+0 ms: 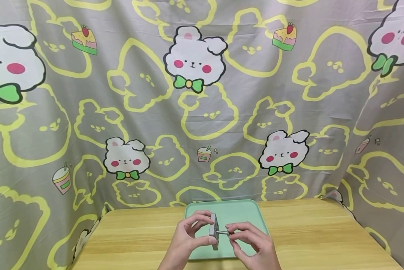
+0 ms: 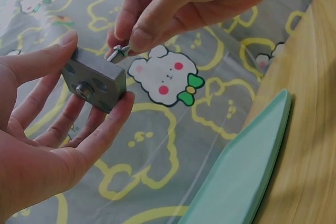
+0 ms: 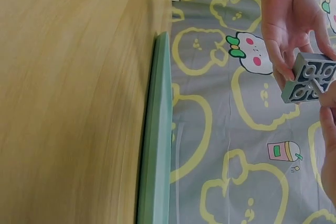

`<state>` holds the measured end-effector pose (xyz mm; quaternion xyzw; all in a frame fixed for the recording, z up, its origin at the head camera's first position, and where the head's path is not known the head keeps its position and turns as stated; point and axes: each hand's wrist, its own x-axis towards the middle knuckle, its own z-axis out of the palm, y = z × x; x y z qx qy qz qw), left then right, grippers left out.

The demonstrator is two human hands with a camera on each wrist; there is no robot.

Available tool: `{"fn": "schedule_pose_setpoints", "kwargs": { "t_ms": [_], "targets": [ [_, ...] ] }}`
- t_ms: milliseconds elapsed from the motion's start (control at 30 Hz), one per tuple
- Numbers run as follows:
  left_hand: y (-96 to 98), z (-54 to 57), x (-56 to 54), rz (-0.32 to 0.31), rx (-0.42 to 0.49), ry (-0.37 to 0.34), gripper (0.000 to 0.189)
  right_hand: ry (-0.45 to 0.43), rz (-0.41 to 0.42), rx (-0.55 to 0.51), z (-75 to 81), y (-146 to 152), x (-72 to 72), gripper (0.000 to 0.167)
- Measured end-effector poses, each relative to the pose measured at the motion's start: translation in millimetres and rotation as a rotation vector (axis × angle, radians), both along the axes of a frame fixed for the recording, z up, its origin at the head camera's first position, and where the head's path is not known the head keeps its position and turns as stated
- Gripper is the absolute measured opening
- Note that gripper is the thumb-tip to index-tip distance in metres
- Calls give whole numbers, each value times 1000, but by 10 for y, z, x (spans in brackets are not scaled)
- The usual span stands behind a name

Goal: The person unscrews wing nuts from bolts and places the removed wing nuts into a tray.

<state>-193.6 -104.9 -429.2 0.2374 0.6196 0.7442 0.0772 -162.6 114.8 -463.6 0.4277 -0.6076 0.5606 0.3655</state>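
My left hand (image 1: 187,236) grips a grey square block (image 1: 213,230) by its edges, thumb on one side and fingers on the other. The block has round holes in its smooth face, and the right wrist view shows rings and ribs on its other face. A slim metal bolt (image 1: 223,233) sticks out of the ribbed side. My right hand (image 1: 256,243) pinches the outer end of this bolt between thumb and fingertips. In the left wrist view, a round metal end (image 2: 84,90) shows in the smooth face. Both hands are raised over a green tray.
The pale green tray (image 1: 235,210) lies on a wood-grain table (image 1: 310,232), under and behind the hands. A grey curtain (image 1: 148,123) with cartoon prints hangs behind the table and along both sides.
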Motion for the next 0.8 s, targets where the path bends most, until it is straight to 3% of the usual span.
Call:
{"fn": "schedule_pose_setpoints", "kwargs": {
  "t_ms": [167,367,633,800],
  "targets": [
    [-3,0,1,-16,14,-14,38,147,-114,21,171,-56,64,6],
    [-8,6,7,-26,15,-12,35,237,-174,34,220,-93,66,5],
    [-5,15,14,-6,13,-12,39,201,-210,52,216,-93,63,4],
    [0,20,13,-8,12,-28,40,153,-184,62,112,-65,20,10]
  ]
}}
